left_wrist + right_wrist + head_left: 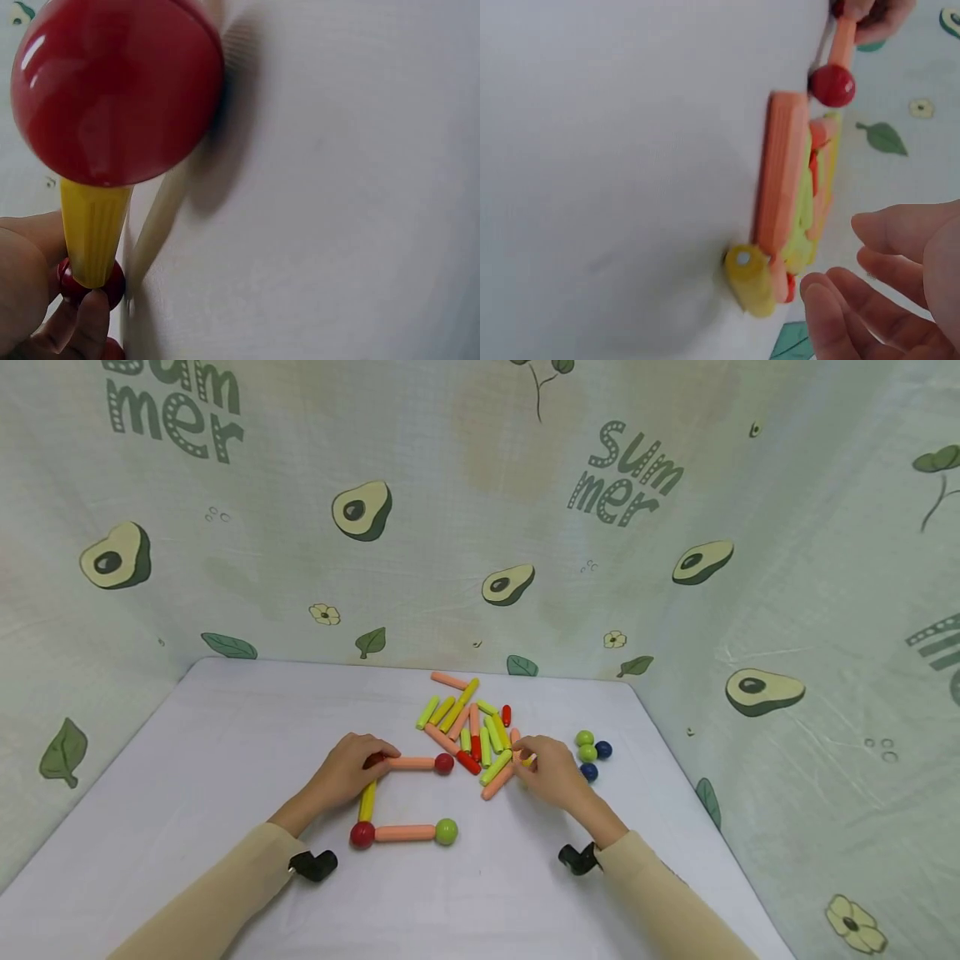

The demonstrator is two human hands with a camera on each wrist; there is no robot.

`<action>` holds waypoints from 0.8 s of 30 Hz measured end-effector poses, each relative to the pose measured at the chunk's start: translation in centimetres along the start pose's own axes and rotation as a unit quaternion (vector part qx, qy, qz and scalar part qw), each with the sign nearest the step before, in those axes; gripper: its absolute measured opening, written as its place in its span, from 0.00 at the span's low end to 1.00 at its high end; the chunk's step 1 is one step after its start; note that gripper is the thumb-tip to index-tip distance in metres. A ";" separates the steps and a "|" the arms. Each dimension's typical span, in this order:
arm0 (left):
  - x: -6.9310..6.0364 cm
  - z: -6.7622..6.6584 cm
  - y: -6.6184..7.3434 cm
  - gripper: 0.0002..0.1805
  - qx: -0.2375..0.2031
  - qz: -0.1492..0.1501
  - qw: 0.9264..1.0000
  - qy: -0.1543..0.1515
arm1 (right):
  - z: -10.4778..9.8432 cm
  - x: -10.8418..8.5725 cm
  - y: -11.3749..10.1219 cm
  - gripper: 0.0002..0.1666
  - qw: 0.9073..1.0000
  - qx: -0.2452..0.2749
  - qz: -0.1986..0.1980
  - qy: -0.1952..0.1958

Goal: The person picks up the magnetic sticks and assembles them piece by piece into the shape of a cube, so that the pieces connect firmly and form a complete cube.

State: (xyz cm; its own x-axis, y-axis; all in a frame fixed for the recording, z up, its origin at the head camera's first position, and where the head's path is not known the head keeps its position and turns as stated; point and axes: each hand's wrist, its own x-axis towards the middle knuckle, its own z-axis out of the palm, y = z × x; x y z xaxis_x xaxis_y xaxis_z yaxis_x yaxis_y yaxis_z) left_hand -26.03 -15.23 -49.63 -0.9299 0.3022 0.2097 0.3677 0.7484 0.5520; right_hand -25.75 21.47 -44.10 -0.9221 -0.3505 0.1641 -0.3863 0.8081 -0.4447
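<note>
A shape of sticks and balls lies on the left: a yellow stick [367, 801] runs up from a red ball [362, 835], and a peach stick [405, 833] leads from that ball to a green ball [446, 832]. My left hand [347, 768] pinches the corner ball [114, 286] at the yellow stick's far end, where another peach stick [412, 763] joins, tipped by a red ball [444, 764]. Over the right edge of the loose stick pile, my right hand [553, 772] hovers, its fingers apart, near a yellow stick [751, 281] and a peach stick [781, 172].
Loose yellow, lime, red and peach sticks [450, 719] lie in a heap at the middle back. Right of my right hand are green balls [585, 738] and blue balls [603, 750]. A patterned cloth [442, 568] hangs behind the white table [225, 727].
</note>
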 end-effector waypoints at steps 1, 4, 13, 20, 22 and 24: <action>0.0 0.0 0.0 0.10 -0.001 0.001 1.000 -0.001 | -0.1 0.3 0.6 0.17 1.000 -0.005 0.017 0.002; 0.0 0.0 0.0 0.10 -0.002 0.003 1.000 -0.003 | -0.2 0.9 2.3 0.19 0.998 -0.012 0.062 -0.007; 0.0 -0.1 0.1 0.10 -0.004 0.002 1.000 -0.003 | 0.4 1.6 4.7 0.29 0.990 0.032 0.130 -0.048; -0.1 -0.1 0.3 0.10 -0.005 0.000 1.000 -0.002 | 0.1 1.9 5.2 0.28 0.985 0.054 0.147 -0.065; -0.1 -0.2 0.3 0.10 -0.005 0.001 1.000 -0.002 | -0.1 1.9 5.1 0.28 0.984 0.047 0.153 -0.074; -0.1 -0.1 0.2 0.10 -0.004 0.000 1.000 -0.003 | -0.3 1.9 4.8 0.28 0.984 0.038 0.155 -0.084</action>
State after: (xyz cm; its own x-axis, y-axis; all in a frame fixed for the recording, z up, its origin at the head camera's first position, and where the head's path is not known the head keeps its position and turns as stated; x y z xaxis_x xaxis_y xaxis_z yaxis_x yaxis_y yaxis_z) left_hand -25.84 -15.20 -49.44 -0.9299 0.3052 0.2051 0.3672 0.7432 0.5593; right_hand -29.37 24.82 -45.63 -0.9762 -0.1703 -0.1344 -0.0778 0.8531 -0.5159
